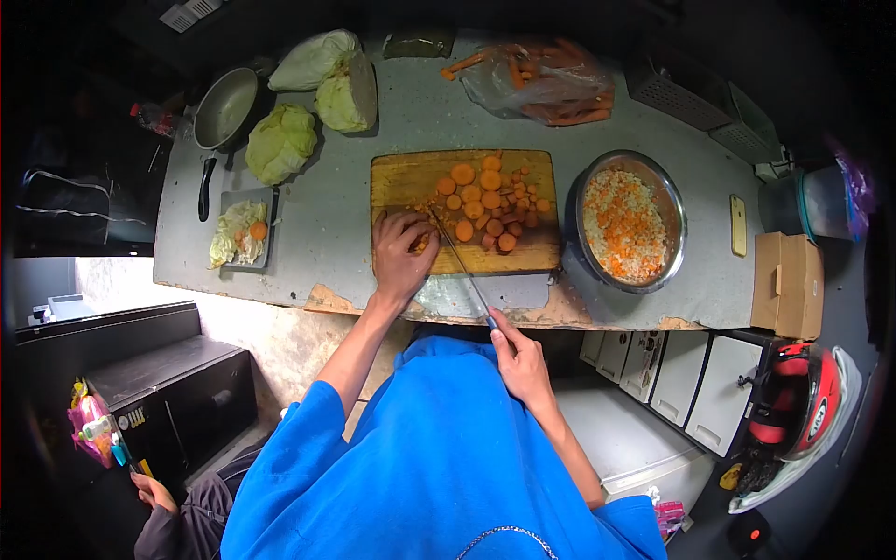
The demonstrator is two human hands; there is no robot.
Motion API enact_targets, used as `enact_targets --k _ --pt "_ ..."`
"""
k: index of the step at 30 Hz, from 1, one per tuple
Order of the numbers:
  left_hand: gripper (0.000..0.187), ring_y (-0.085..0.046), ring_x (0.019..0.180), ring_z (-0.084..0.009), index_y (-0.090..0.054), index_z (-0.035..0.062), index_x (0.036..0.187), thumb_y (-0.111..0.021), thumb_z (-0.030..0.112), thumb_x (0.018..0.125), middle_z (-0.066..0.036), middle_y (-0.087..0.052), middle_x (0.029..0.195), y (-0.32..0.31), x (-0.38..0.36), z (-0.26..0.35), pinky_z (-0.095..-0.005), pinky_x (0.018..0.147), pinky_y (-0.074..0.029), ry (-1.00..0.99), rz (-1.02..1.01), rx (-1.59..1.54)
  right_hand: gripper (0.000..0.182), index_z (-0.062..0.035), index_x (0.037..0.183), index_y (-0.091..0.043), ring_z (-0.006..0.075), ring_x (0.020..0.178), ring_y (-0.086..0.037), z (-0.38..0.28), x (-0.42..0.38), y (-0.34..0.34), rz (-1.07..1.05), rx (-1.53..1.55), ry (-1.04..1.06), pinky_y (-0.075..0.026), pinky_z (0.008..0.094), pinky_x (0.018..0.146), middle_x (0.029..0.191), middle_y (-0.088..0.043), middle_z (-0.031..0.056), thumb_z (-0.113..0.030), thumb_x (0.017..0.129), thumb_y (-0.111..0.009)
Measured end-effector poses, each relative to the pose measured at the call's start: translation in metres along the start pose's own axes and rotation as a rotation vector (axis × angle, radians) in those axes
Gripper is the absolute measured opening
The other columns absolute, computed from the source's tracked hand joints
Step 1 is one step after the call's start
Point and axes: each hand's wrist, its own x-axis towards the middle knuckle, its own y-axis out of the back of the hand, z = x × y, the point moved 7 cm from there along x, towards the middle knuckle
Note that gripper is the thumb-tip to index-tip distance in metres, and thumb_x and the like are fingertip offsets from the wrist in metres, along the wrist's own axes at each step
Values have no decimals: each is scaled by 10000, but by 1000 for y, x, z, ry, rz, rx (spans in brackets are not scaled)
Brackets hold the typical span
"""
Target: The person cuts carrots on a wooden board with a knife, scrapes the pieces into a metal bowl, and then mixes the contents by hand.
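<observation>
On a wooden cutting board lie several round carrot slices, with smaller carrot pieces toward its right side. My left hand rests on the board's left half, its fingers curled over a carrot that is mostly hidden beneath them. In my right hand, at the table's front edge, is the handle of a kitchen knife. The blade points up and left over the board, its tip close to my left fingertips.
Right of the board stands a metal bowl of chopped carrot and pale bits. Behind are a bag of carrots and cabbages. At left are a frying pan and a tray of scraps. Another person's hand shows at lower left.
</observation>
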Motion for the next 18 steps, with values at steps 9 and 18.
enact_targets --k 9,18 --pt "243 -638 1104 -312 -791 52 1039 -820 167 827 -114 -734 1123 29 -8 -9 -462 1029 -444 -32 -61 49 403 -163 1467 -601 213 983 -753 6 0 -3 -60 174 22 -544 331 885 1121 -777 178 -258 1076 -569" --pt "182 -637 1105 -296 -818 67 1003 -819 184 863 -93 -748 1102 21 -13 -15 -445 1021 -427 -43 -18 72 420 -127 1472 -601 64 662 -467 -17 6 -6 8 5 74 -438 273 635 674 -504 17 -272 1079 -573"
